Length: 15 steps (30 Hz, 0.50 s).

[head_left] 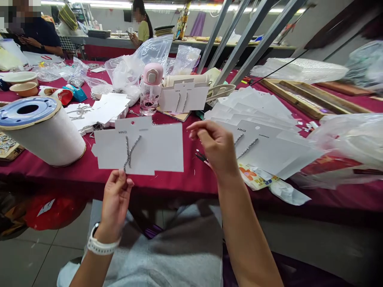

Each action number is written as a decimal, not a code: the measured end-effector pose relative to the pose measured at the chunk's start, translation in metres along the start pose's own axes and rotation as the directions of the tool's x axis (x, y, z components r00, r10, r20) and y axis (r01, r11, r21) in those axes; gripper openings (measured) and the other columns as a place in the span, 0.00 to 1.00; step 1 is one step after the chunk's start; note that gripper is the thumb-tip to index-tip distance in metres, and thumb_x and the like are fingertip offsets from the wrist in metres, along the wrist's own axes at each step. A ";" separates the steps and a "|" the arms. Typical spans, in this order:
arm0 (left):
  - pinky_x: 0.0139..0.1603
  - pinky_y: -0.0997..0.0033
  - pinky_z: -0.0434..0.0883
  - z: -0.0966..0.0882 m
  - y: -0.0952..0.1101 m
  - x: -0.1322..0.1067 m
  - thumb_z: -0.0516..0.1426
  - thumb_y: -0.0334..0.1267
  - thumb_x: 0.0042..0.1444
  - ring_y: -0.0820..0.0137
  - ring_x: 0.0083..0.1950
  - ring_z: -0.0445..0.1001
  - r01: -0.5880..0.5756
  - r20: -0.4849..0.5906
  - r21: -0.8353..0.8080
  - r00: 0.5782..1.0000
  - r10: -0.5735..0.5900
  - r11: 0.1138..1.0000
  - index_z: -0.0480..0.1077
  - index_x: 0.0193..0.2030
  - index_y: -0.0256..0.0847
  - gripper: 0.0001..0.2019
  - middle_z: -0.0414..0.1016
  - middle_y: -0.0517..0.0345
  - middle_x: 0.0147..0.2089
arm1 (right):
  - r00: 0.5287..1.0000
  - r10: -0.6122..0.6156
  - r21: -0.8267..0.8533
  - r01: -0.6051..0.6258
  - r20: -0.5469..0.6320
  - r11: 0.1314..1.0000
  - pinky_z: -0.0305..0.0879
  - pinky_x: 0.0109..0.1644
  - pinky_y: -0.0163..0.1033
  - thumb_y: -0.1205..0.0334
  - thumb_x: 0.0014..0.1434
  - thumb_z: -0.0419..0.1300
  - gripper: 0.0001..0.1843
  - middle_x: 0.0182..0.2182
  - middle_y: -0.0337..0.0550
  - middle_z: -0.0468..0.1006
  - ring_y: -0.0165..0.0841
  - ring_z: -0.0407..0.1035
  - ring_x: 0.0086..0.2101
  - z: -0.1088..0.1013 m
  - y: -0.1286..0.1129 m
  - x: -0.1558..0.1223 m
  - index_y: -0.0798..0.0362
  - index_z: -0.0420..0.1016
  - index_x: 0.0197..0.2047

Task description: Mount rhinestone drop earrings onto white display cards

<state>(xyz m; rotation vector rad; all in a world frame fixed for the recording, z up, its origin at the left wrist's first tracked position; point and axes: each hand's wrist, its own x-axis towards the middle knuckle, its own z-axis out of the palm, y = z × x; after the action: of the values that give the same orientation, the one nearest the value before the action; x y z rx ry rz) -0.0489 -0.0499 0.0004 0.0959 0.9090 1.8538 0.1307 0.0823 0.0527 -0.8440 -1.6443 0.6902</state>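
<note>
My left hand (116,199) pinches the lower edge of a white MNG display card (158,147) and holds it upright over the table edge. Two silver chain earrings (130,151) hang crossed on the card. My right hand (216,146) hovers to the right of the card, fingers curled with thumb and forefinger brought together; nothing shows between them. It is above small pink-handled scissors (202,158) and next to a fanned stack of white cards (260,131), whose top card carries another earring pair (247,146).
A red cloth covers the table (191,179). A large white spool (42,127) lies at the left, a pink-lidded bottle (151,89) and upright cards (184,97) behind. Plastic bags (344,147) crowd the right. Bowls (20,81) and two seated people are farther back.
</note>
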 end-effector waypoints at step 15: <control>0.37 0.82 0.68 -0.074 -0.073 -0.027 0.66 0.43 0.37 0.80 0.30 0.73 0.012 0.012 0.334 1.000 -0.017 0.943 0.65 0.28 0.37 0.16 0.71 0.66 0.26 | 0.956 0.271 0.083 -0.262 -0.117 0.961 0.68 0.39 0.36 0.59 0.58 0.54 0.06 0.29 0.38 0.77 0.28 0.72 0.32 0.021 0.004 -0.139 0.52 0.68 0.36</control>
<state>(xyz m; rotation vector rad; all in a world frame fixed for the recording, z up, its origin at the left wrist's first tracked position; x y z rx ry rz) -0.0136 -0.0977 -0.0889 0.3106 1.2046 1.6672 0.1295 -0.0292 -0.0323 -1.0517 -1.3991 0.8553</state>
